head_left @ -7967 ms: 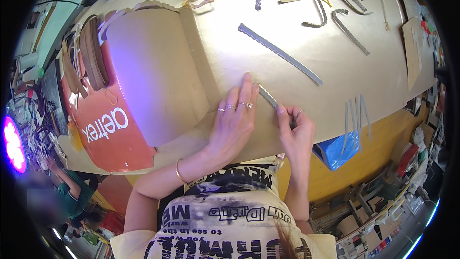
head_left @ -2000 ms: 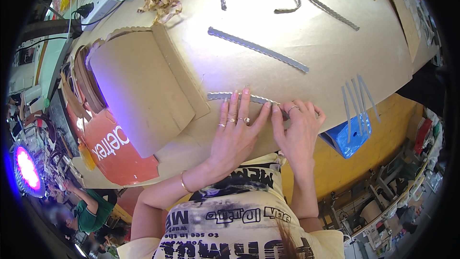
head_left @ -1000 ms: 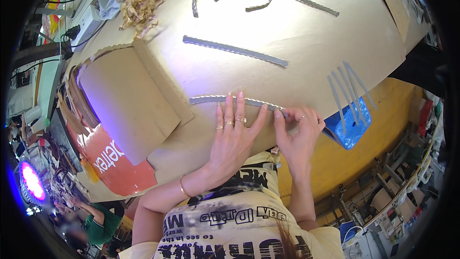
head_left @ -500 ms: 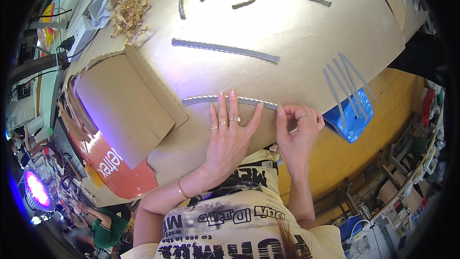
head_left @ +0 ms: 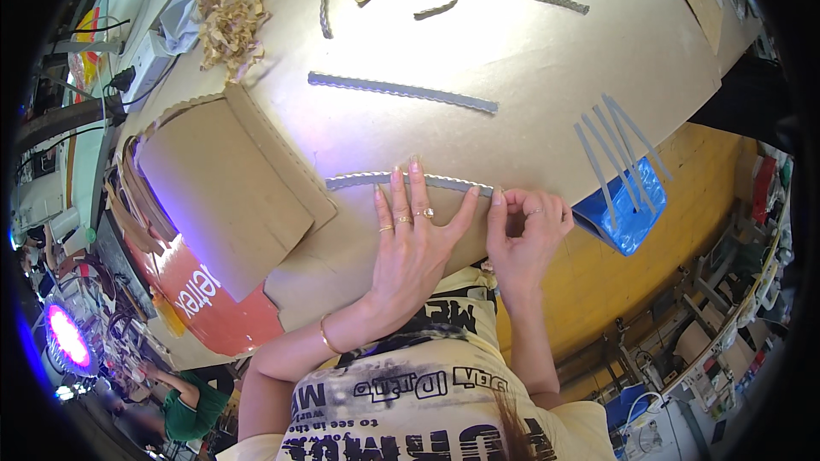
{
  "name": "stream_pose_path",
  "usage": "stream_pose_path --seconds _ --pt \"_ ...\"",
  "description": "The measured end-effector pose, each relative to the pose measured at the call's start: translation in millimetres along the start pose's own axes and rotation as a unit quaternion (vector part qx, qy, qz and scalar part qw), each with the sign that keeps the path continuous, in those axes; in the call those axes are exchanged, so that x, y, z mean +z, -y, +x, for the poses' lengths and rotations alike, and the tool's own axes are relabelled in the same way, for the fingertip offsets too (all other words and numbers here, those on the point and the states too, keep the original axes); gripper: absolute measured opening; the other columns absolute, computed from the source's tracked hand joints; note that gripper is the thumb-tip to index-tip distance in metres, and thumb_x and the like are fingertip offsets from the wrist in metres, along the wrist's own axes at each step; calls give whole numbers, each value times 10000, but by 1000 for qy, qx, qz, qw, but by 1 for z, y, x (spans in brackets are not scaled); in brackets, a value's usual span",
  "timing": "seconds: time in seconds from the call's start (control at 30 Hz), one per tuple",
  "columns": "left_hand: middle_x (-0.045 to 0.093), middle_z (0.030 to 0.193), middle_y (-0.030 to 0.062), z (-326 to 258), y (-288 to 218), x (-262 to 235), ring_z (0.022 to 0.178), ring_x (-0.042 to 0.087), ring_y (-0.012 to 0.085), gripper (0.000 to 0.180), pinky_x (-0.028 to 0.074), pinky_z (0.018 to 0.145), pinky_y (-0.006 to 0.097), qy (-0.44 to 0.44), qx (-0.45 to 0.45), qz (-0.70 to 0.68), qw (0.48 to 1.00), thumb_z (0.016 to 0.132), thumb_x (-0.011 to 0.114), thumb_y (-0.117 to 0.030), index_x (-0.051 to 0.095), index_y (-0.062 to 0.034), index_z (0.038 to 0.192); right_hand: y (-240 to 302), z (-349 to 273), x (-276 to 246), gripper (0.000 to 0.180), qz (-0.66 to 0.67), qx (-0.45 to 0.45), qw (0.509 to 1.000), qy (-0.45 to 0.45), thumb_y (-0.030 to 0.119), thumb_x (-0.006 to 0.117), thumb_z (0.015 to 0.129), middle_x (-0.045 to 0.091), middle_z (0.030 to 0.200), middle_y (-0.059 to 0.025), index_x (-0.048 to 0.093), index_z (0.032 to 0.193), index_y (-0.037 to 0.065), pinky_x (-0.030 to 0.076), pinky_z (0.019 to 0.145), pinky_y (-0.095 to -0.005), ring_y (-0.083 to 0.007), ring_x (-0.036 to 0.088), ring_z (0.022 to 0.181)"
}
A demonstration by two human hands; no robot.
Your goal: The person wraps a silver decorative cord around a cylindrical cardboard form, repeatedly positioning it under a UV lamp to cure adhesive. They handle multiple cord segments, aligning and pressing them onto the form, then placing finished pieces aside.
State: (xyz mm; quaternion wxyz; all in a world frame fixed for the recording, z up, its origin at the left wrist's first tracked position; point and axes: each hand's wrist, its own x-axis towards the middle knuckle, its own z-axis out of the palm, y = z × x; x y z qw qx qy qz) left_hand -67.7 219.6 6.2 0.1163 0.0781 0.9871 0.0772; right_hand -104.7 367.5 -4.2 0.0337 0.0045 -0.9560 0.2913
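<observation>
One broad sheet of brown cardboard covers the table, with a folded cardboard piece at nine o'clock. Flat on the sheet, the left hand presses the grey corrugated strip with spread fingers; the right hand pinches its three-o'clock end.

Printed cream shirt, gold rings, bracelet
</observation>
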Motion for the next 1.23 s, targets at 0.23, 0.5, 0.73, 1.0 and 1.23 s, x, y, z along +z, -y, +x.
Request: stream_pose_path --seconds 0.23,0.5,0.73,1.0,1.23 --pt "244 1491 394 -1 0 3 1385 280 542 661 253 1120 603 -20 -1 1 1000 871 521 -92 407 -322 1479 -8 -29 11 321 -88 -95 990 -59 272 640 906 540 1250 -127 640 1222 214 279 1013 -511 -314 464 1116" --pt "277 1554 240 -11 11 3 1425 287 428 623 174 1152 589 -30 -57 -37 997 871 590 -218 430 -287 1469 -4 -40 20 361 -128 -68 989 -20 323 551 951 394 1487 -185 629 1302 293 211 1076 -555 -391 354 1318" --pt "202 1594 201 -25 44 0 1461 222 389 660 151 1155 596 -26 -145 -145 978 919 572 -293 340 -105 1507 -1 -40 18 340 -134 -59 989 -25 294 550 955 406 1478 -187 654 1276 256 185 1092 -574 -407 348 1332" --pt "161 1596 231 -26 40 12 1473 188 383 751 153 1171 561 -61 -163 -143 974 928 554 -328 236 17 1515 2 -38 16 334 -151 -60 986 -35 254 561 951 419 1469 -188 672 1250 151 226 1094 -527 -391 357 1341" --pt "3 1619 218 -33 48 46 1476 98 442 917 70 1164 616 -214 -107 -214 947 909 609 -361 62 30 1533 -3 -37 23 492 -108 -92 984 -110 288 629 925 402 1486 -194 545 1395 170 213 1102 -539 -391 326 1366"
